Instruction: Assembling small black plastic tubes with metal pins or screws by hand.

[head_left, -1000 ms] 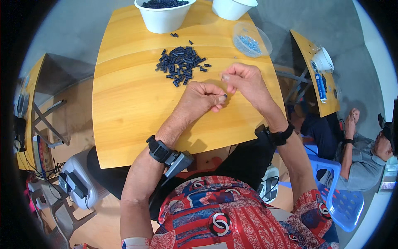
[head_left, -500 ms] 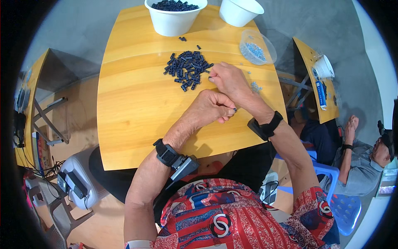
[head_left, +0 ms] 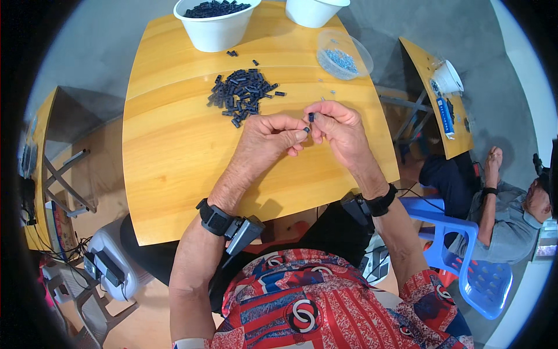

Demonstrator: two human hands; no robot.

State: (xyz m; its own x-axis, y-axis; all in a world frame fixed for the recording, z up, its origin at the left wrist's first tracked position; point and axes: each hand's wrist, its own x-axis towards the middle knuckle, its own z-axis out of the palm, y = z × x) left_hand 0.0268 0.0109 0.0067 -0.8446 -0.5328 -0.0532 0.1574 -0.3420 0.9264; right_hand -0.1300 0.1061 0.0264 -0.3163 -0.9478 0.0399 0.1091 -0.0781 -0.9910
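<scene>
My left hand (head_left: pixel 270 139) pinches a small dark plastic piece (head_left: pixel 306 130) between thumb and forefinger. Close beside it, my right hand (head_left: pixel 342 131) is closed on another small dark plastic piece (head_left: pixel 311 117). The two pieces are almost touching, above the wooden table. Just beyond my left hand lies a heap of short black plastic pieces (head_left: pixel 243 90), with one loose piece (head_left: pixel 280 93) at its right. My fingers partly cover both held pieces, so their full shape cannot be made out.
A white tub (head_left: pixel 216 34) full of black pieces stands at the table's far side, with a second white tub (head_left: pixel 314 13) to its right. A clear round container (head_left: pixel 343 61) holds small silvery-blue parts. At another table (head_left: pixel 427 87) on the right sits a person (head_left: pixel 505 215).
My right hand has come from the heap's edge toward me and now faces my left fingertips with a dark piece. The whole view has shifted slightly.
</scene>
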